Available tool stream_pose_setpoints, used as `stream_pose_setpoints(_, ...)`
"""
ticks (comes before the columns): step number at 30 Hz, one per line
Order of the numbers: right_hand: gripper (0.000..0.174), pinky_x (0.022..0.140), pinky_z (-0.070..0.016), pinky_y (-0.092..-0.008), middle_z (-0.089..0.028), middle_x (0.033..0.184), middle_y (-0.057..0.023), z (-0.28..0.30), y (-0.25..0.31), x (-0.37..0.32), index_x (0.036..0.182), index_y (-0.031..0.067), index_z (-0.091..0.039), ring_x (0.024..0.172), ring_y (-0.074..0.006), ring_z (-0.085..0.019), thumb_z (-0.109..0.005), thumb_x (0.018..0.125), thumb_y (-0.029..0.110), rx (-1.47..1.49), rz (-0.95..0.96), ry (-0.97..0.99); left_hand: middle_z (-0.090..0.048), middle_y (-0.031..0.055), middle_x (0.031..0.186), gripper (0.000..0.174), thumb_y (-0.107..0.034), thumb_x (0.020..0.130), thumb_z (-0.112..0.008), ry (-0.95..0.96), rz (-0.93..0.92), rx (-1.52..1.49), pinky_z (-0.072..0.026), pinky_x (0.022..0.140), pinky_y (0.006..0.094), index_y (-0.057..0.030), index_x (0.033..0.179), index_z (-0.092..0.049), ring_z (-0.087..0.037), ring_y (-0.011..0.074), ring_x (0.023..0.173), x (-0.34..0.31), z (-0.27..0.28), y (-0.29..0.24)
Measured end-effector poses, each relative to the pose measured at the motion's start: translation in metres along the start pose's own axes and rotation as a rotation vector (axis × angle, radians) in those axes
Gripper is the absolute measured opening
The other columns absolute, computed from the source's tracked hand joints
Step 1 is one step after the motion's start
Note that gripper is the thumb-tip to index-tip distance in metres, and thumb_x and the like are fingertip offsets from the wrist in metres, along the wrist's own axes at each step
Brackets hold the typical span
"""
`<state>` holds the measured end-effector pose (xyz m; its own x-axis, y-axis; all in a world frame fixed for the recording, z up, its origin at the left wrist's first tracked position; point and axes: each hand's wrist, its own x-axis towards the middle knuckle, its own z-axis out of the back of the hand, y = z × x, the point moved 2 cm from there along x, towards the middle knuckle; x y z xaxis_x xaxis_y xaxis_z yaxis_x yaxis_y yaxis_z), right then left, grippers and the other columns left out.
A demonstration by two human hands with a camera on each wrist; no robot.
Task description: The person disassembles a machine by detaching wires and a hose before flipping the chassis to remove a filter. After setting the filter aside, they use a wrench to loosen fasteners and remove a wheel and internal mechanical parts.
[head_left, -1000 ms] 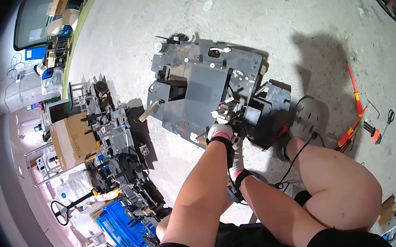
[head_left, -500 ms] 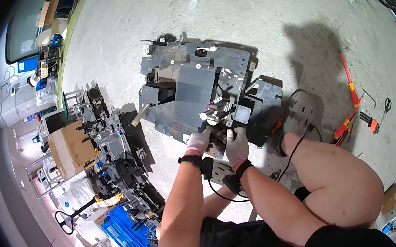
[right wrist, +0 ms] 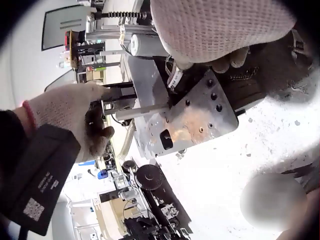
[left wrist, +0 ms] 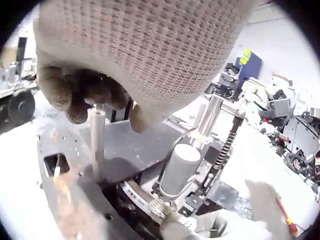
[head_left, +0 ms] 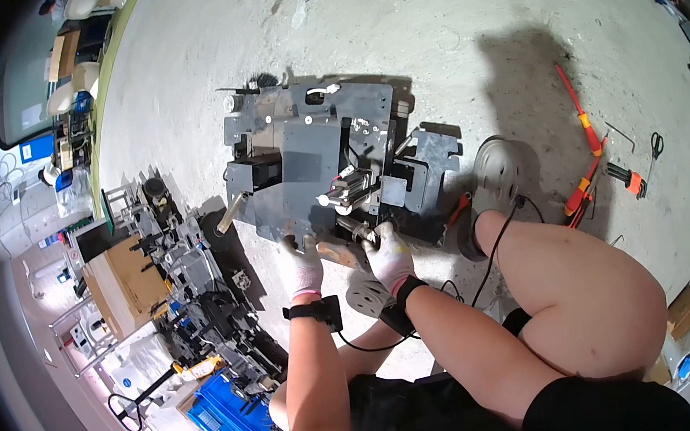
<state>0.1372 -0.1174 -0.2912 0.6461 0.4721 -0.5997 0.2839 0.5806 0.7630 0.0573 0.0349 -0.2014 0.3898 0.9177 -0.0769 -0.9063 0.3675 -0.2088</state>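
A low machine with a dark flat metal plate [head_left: 309, 164] lies on the floor. My gloved left hand [head_left: 302, 267] is at its near left edge. In the left wrist view its curled fingers surround the top of an upright metal post [left wrist: 97, 145]; I cannot tell whether they grip it. My gloved right hand [head_left: 389, 260] is at the near middle edge, its thumb and fingers gripping a curved metal part [left wrist: 155, 206] with a ridged end. Beside that part stands a silver motor-like cylinder [left wrist: 181, 167], near a black coil spring [left wrist: 227, 147].
Red-and-yellow handled screwdrivers [head_left: 589, 132], a hex key set [head_left: 632, 180] and scissors [head_left: 654, 150] lie on the floor at right. At left are another stripped machine [head_left: 205, 257], a cardboard box [head_left: 127, 283] and a blue crate [head_left: 232, 420]. A cable [head_left: 503, 257] crosses near the knee.
My left hand has moved from over the machine's middle to its near left edge, apart from the right hand. My right hand has come up to the curved metal part. The head view has shifted.
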Motion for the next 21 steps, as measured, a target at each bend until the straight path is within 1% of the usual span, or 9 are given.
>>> stream_pose_setpoints(5, 0.056, 0.080, -0.0537, -0.0479, -0.069, 0.095, -0.0266, 0.013, 0.028, 0.017, 0.105, 0.0027, -0.056, 0.093, -0.0408, -0.067, -0.072, 0.079, 0.050, -0.198, -0.113, 0.070, -0.068, 0.0259, 0.100, 0.030, -0.022, 0.092, -0.053, 0.365, -0.074, 0.220, -0.0514, 0.086, 0.0481, -0.0007, 0.107, -0.068, -0.064, 0.0439, 0.100, 0.004, -0.024, -0.004)
stream_pose_setpoints(8, 0.053, 0.082, -0.0536, -0.0487, -0.069, 0.098, -0.0258, 0.017, 0.028, 0.015, 0.107, 0.0029, -0.055, 0.094, -0.0414, -0.067, -0.068, 0.082, 0.048, -0.241, -0.093, 0.103, -0.068, 0.0272, 0.101, 0.030, -0.025, 0.093, -0.053, 0.385, -0.100, 0.236, -0.0525, 0.084, 0.0490, -0.0029, 0.105, -0.069, -0.064, 0.0456, 0.098, 0.009, -0.026, 0.005)
stream_pose_setpoints(10, 0.057, 0.083, -0.0529, -0.0497, -0.069, 0.098, -0.0260, 0.011, 0.022, 0.015, 0.112, 0.0029, -0.051, 0.095, -0.0421, -0.067, -0.065, 0.083, 0.050, -0.284, -0.094, 0.075, -0.066, 0.0288, 0.104, 0.031, -0.028, 0.093, -0.051, 0.636, -0.191, 0.383, -0.0532, 0.083, 0.0484, -0.0046, 0.101, -0.070, -0.064, 0.0467, 0.097, 0.008, -0.008, -0.017)
stream_pose_setpoints(11, 0.058, 0.082, -0.0529, -0.0498, -0.069, 0.098, -0.0258, 0.017, 0.025, 0.010, 0.112, 0.0025, -0.051, 0.095, -0.0422, -0.067, -0.065, 0.083, 0.051, -0.335, -0.080, 0.076, -0.066, 0.0274, 0.107, 0.033, -0.029, 0.094, -0.049, 0.756, -0.496, 0.553, -0.0527, 0.085, 0.0476, -0.0048, 0.099, -0.070, -0.065, 0.0437, 0.097, 0.013, -0.009, -0.019)
stream_pose_setpoints(14, 0.061, 0.083, -0.0522, -0.0487, -0.069, 0.097, -0.0246, 0.037, 0.038, 0.004, 0.110, 0.0017, -0.051, 0.093, -0.0399, -0.068, -0.066, 0.082, 0.053, -0.481, -0.025, 0.047, -0.067, 0.0194, 0.111, 0.038, -0.034, 0.093, -0.049, 1.001, -0.470, 0.387, -0.0489, 0.092, 0.0439, -0.0053, 0.109, -0.069, -0.064, 0.0388, 0.103, 0.035, 0.010, -0.027)
stream_pose_setpoints(16, 0.059, 0.086, -0.0512, -0.0456, -0.067, 0.104, -0.0212, 0.045, 0.032, 0.004, 0.108, 0.0031, -0.053, 0.099, -0.0358, -0.066, -0.068, 0.080, 0.053, -0.541, 0.041, 0.023, -0.071, 0.0137, 0.100, 0.033, -0.039, 0.091, -0.055, 0.868, -0.578, 0.226, -0.0514, 0.086, 0.0391, -0.0149, 0.107, -0.071, -0.067, 0.0367, 0.094, 0.061, 0.018, -0.010)
stream_pose_setpoints(18, 0.052, 0.082, -0.0475, -0.0452, -0.060, 0.107, -0.0122, 0.059, 0.045, -0.006, 0.106, 0.0066, -0.058, 0.103, -0.0301, -0.059, -0.072, 0.077, 0.047, -0.840, 0.319, -0.132, -0.071, 0.0194, 0.087, 0.036, -0.036, 0.089, -0.059, 0.937, -0.218, -0.065, -0.0549, 0.073, 0.0384, -0.0058, 0.103, -0.072, -0.070, 0.0338, 0.084, 0.092, 0.060, 0.006)
stream_pose_setpoints(19, 0.050, 0.083, -0.0458, -0.0438, -0.059, 0.107, -0.0109, 0.062, 0.055, -0.012, 0.108, 0.0067, -0.058, 0.104, -0.0282, -0.058, -0.071, 0.079, 0.045, -0.915, 0.452, -0.153, -0.070, 0.0230, 0.082, 0.040, -0.039, 0.087, -0.063, 0.640, -0.391, 0.102, -0.0551, 0.071, 0.0403, -0.0002, 0.096, -0.071, -0.071, 0.0350, 0.081, 0.110, 0.066, 0.032)
stream_pose_setpoints(21, 0.045, 0.085, -0.0414, -0.0401, -0.057, 0.112, -0.0085, 0.059, 0.069, -0.026, 0.115, 0.0065, -0.059, 0.108, -0.0244, -0.054, -0.067, 0.083, 0.038, -1.027, 0.677, -0.111, -0.069, 0.0255, 0.085, 0.047, -0.043, 0.086, -0.065, 0.386, -0.230, 0.100, -0.0549, 0.074, 0.0417, 0.0006, 0.101, -0.070, -0.070, 0.0363, 0.084, 0.127, 0.080, 0.083)
